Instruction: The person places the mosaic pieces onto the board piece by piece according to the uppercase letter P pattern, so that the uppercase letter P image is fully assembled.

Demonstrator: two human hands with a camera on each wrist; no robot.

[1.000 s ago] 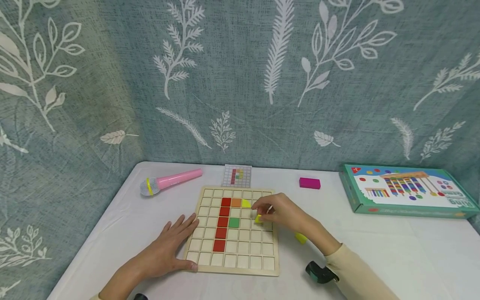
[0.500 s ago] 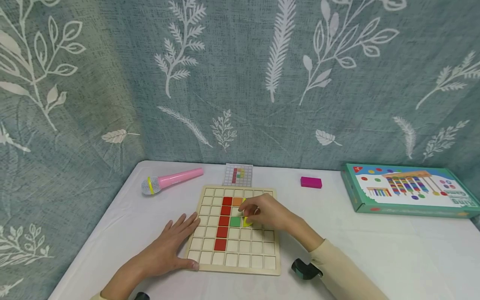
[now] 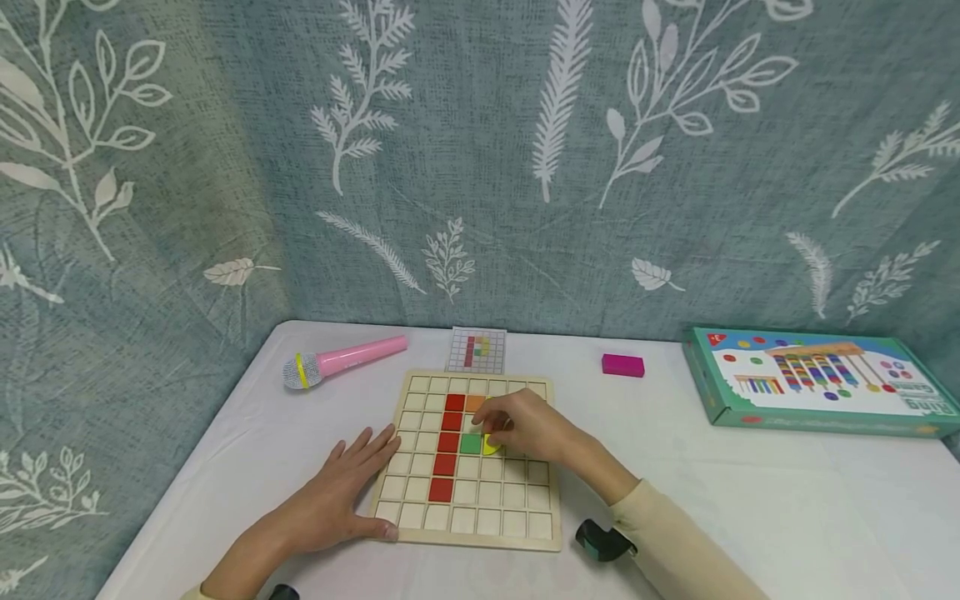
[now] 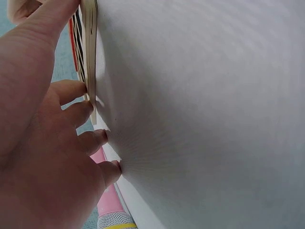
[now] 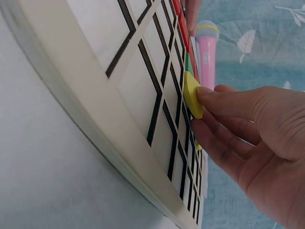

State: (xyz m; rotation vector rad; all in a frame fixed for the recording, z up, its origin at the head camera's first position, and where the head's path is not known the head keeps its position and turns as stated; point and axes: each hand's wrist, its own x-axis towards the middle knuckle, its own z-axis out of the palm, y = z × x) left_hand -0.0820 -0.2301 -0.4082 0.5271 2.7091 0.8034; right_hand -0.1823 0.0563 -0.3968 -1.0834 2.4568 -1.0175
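In the head view, my left hand [image 3: 326,500] lies spread at the left edge of the wooden grid board [image 3: 480,544], thumb and fingertips against the frame. My right hand [image 3: 528,427] pinches a yellow round-edged tile [image 5: 193,95] between thumb and fingers. That tile touches the board just right of the green square tile [image 3: 471,443], slightly tilted in the right wrist view. A column of several red square tiles [image 3: 445,464] stands left of the green one. An orange tile [image 3: 475,403] sits in the upper row; another yellow tile [image 5: 198,146] beside it is mostly hidden by my hand.
A small pattern card [image 3: 477,350] lies behind the board. A pink toy microphone [image 3: 345,361] is at the back left. To the right are a magenta block [image 3: 622,365] and a green toy box [image 3: 821,382]. A patterned curtain [image 3: 480,167] hangs behind the table.
My right hand has moved left across the board with the yellow tile and lowered it beside the green tile. The loose yellow tile right of the board is out of sight. My left hand stays put.
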